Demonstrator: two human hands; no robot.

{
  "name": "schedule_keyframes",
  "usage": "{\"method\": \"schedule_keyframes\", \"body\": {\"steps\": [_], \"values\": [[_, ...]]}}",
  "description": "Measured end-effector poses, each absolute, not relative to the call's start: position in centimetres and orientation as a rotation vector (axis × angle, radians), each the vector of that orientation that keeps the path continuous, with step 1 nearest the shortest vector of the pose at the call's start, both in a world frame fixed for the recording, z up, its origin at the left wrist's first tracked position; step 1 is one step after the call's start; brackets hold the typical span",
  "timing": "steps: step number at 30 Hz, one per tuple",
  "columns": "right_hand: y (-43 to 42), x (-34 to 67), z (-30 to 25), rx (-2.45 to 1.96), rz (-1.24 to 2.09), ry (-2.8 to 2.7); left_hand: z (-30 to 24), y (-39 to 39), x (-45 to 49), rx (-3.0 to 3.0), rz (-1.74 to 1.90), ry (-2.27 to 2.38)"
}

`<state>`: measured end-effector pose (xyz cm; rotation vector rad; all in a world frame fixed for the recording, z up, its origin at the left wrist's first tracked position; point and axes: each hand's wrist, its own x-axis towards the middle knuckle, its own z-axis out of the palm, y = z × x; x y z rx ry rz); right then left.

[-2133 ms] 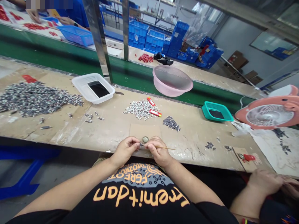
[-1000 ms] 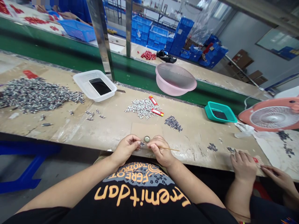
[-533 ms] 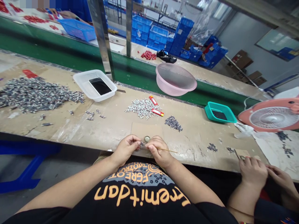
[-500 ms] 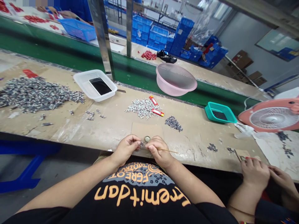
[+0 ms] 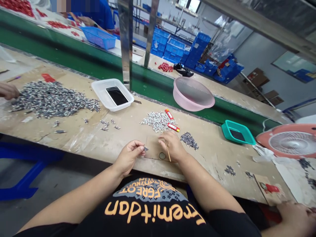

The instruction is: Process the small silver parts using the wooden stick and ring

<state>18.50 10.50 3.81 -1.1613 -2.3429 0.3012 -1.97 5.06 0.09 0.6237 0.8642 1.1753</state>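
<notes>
My left hand [image 5: 129,157] pinches a small dark grey part [image 5: 145,149] between thumb and fingertips, just above the table's front edge. My right hand [image 5: 174,144] is closed round a thin wooden stick [image 5: 169,153], which points down toward me; its fingertips lie near a heap of small white-and-metal parts [image 5: 155,122]. Between the hands, a bottle cap [image 5: 162,155] rests on a flat cardboard piece [image 5: 152,142]. Two red packets with yellow ends [image 5: 173,127] lie by the white heap. Right of it is a small pile of dark grey parts [image 5: 189,140].
On the left are a large heap of grey parts [image 5: 54,98] and a co-worker's hand [image 5: 8,91]. A white tray [image 5: 112,107] holds a phone. Beyond stand a pink basin [image 5: 192,98] and a green basket [image 5: 238,133]. At right are a fan [image 5: 287,141] and another person's hands [image 5: 295,217].
My right hand has moved away from my left, forward toward the white heap, with the stick swinging to point at me. A co-worker's hand has appeared at far left. My view has shifted left.
</notes>
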Motion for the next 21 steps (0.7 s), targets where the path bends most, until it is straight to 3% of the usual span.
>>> {"method": "schedule_keyframes", "body": {"steps": [9, 21], "values": [[18.9, 11.0, 3.3, -1.34, -0.028, -2.773, -1.4, 5.9, -2.5, 0.614, 1.213, 0.826], [20.8, 7.8, 3.3, -1.499, -0.18, -2.825, -1.4, 6.3, -2.4, 0.613, 1.24, 0.768]]}}
